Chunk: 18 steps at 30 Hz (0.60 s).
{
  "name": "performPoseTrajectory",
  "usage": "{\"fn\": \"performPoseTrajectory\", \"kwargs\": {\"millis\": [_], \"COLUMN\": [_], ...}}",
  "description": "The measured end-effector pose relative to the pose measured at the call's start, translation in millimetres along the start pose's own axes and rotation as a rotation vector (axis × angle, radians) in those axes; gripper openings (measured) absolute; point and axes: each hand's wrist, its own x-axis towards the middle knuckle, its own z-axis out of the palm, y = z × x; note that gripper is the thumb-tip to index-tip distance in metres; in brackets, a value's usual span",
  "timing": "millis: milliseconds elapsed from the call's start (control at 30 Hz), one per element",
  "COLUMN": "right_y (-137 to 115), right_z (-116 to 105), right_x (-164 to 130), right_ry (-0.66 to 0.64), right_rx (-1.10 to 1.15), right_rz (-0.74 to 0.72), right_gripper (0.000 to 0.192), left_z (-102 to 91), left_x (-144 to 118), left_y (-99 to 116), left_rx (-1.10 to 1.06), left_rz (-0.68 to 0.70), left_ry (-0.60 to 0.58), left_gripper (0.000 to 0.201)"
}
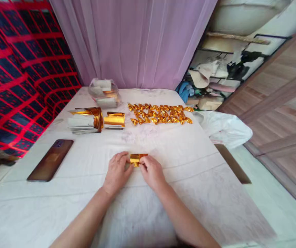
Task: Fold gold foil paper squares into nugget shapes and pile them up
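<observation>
Foil (135, 159) (gold, shiny): right fingers (144, 160) pinching right side; left fingers (130, 167) at left edge, grip unclear.

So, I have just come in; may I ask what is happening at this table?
A person is handling a gold sheet, which looks partly folded. The right hand pinches its right side; the left hand is at its left edge. Farther back on the table, folded gold pieces lie in rows, with two stacks to their left and a clear bag behind these. A phone lies at the left.
</observation>
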Motion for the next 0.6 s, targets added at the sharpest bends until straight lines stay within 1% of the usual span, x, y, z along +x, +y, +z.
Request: {"fn": "performPoseTrajectory", "kwargs": {"millis": [33,67,133,167,200,267,400,600], "right_y": [0,0,0,0,0,0,0,0], "right_z": [0,-1,-1,-1,-1,-1,-2,-2], "right_x": [-1,-1,-2,-2,-2,-1,-1,-1], "right_ry": [-0.002,-0.003,-0.007,-0.009,-0.012,-0.015,-0.019,-0.016], "right_rx": [0.002,0.005,0.014,0.021,0.028,0.037,0.041,0.036], "right_rz": [0.007,0.014,0.03,0.039,0.05,0.066,0.065,0.057], "right_gripper": [0.015,0.015,0.015,0.015,0.015,0.016,0.017,0.015], "left_z": [-2.1,-4.2,-8.4,-10.4,-12.3,-15.1,-16.6,-16.9], "left_x": [-1,-2,-6,-8,-10,-15,-20,-19], "left_y": [1,2,5,7,9,12,16,18], "left_rx": [-0.013,-0.016,0.001,0.025,0.067,0.147,0.249,0.301], "left_rz": [0.033,0.066,0.133,0.181,0.215,0.255,0.259,0.217], "left_ry": [0.004,0.005,0.0,-0.02,-0.033,-0.056,-0.086,-0.152], "left_gripper": [0.005,0.006,0.014,0.021,0.028,0.034,0.045,0.045]}}
